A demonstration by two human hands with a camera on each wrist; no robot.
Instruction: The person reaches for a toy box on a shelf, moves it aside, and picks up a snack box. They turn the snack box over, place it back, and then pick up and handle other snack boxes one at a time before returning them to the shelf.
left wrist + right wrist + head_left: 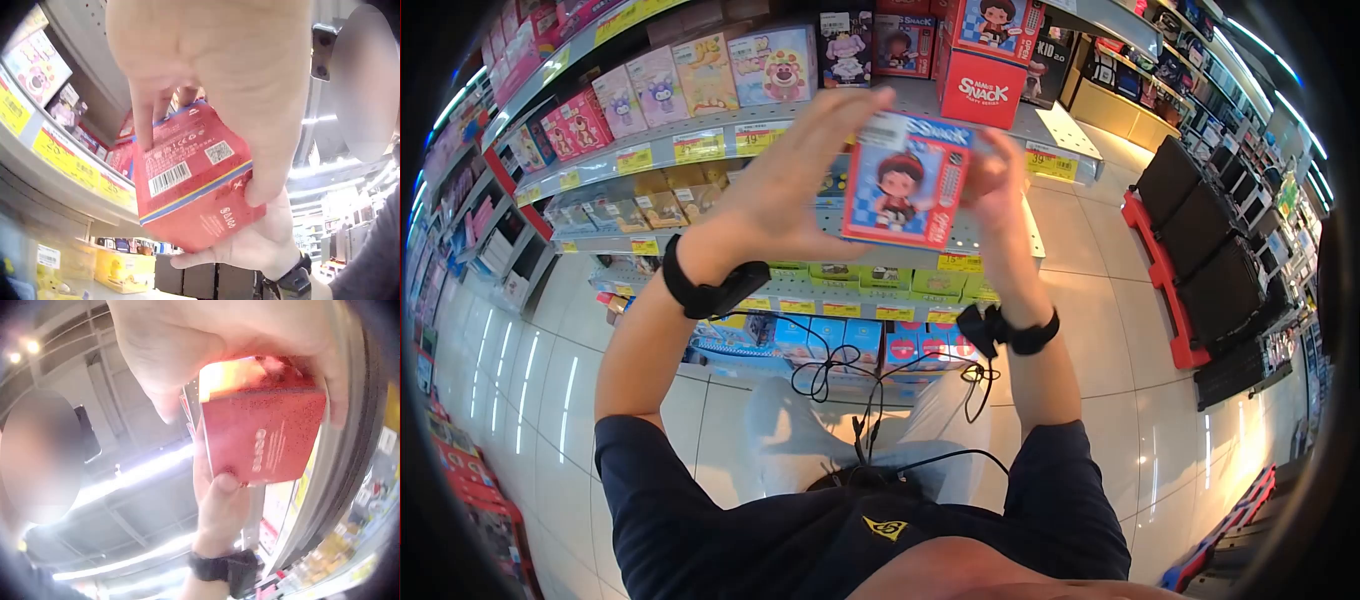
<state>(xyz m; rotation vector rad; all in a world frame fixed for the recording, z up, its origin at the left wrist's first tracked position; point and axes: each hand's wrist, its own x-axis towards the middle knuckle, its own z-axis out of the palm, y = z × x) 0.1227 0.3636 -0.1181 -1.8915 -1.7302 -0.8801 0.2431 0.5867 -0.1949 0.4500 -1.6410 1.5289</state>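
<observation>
Between both hands is a small red and blue collectible figure box (905, 188), its front showing a cartoon figure and the word "SNACK". My left hand (785, 185) grips its left side, with the thumb low and the fingers reaching over the top. In the left wrist view, the box's red sides (194, 169) show a barcode and fine print, and the left thumb presses near one edge. My right hand (997, 185) holds the opposite side with bent fingers. The right wrist view shows a plain red face (265, 440) with small print, the right hand arched over it.
Shelves ahead hold toy boxes, including a stack of red Snack boxes (982, 90) and a bear-print box (772, 68). Yellow price tags (1052, 163) line the shelf edges. Black cables (875, 375) hang between the forearms. Black cases (1215, 250) stand at the right on a red base.
</observation>
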